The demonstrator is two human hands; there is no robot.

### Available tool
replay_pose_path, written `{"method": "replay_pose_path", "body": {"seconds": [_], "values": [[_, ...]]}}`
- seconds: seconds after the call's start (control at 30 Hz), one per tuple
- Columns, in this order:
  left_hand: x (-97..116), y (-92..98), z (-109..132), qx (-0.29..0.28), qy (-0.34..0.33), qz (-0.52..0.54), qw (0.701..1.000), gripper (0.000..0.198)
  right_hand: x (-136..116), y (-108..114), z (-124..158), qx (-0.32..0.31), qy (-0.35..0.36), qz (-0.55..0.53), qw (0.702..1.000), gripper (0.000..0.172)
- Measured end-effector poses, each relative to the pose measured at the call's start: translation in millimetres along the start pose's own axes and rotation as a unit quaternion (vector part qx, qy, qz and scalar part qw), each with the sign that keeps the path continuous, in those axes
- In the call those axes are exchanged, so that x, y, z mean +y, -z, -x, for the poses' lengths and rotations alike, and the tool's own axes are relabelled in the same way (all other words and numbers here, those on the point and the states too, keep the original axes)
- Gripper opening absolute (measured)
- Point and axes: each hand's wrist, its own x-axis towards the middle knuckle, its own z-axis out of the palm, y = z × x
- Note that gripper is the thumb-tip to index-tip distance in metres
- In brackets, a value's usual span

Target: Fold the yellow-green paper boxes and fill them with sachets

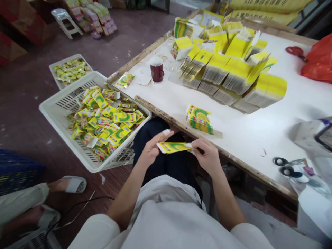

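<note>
A small yellow-and-green carton lies level above my lap, held between both hands. My left hand grips its left end, with one finger stretched out along the far side and white tape on a fingertip. At the right end, my right hand pinches the white end flap between thumb and fingers. Whether anything is inside the carton cannot be seen. Just beyond, on the table, is a small stack of flat cartons with the same print.
Left of my lap, a white plastic basket holds many filled cartons, with another white basket behind it. The white table bears bundled flat cartons, a maroon mug, scissors and a red bag. Another person's sandalled foot is at left.
</note>
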Motion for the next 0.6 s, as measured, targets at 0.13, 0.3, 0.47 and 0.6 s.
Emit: {"method": "replay_pose_path", "body": {"seconds": [0.13, 0.3, 0.47, 0.6], "values": [[14, 14.7, -4, -0.119, 0.023, -0.106, 0.987, 0.103, -9, 1, 0, -0.07, 0.135, 0.117, 0.981, 0.024], [2, -9.6, 5, -0.139, 0.084, -0.336, 0.928, 0.074, -5, -28, 8, 0.065, 0.055, 0.034, 0.996, 0.035], [-15, -28.7, 13, -0.072, 0.029, -0.411, 0.908, 0.077, 7, -54, 9, 0.055, -0.187, -0.215, 0.957, 0.051], [-25, -31.9, 15, -0.062, -0.074, -0.423, 0.901, 0.057, 7, -64, 7, -0.049, -0.244, -0.319, 0.914, 0.045]]}}
